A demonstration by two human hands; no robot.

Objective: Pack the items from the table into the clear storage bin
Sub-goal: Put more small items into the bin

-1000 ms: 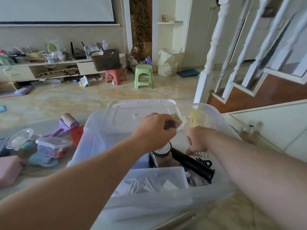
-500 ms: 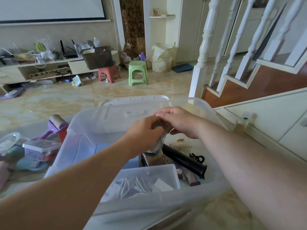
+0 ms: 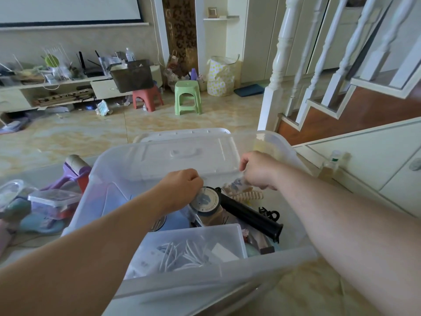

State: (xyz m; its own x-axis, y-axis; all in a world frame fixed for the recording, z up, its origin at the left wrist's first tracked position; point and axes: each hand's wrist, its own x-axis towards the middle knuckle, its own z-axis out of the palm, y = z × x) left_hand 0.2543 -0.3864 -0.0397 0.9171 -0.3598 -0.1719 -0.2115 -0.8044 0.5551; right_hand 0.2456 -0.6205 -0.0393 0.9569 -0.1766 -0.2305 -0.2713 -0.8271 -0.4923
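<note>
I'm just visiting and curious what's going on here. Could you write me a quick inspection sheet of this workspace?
Surface: table, pale marbled top.
Job's things: clear storage bin holds a black tube, round tin, small lidded box, beige hair claw.
Clutter: purple lint roller, small containers left of the bin.
Hands: left hand and right hand inside the bin, fingers curled; their contents are unclear.
Cables: nothing seen.
Surroundings: green stool, red stool, staircase.

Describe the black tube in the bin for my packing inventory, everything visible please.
The black cylindrical tube looks like matte plastic, with a wider collar at its near end. It lies on its side inside the clear storage bin, running diagonally from far left to near right, beside a round blue-lidded jar and a beige hair claw. Neither hand touches it.
</note>
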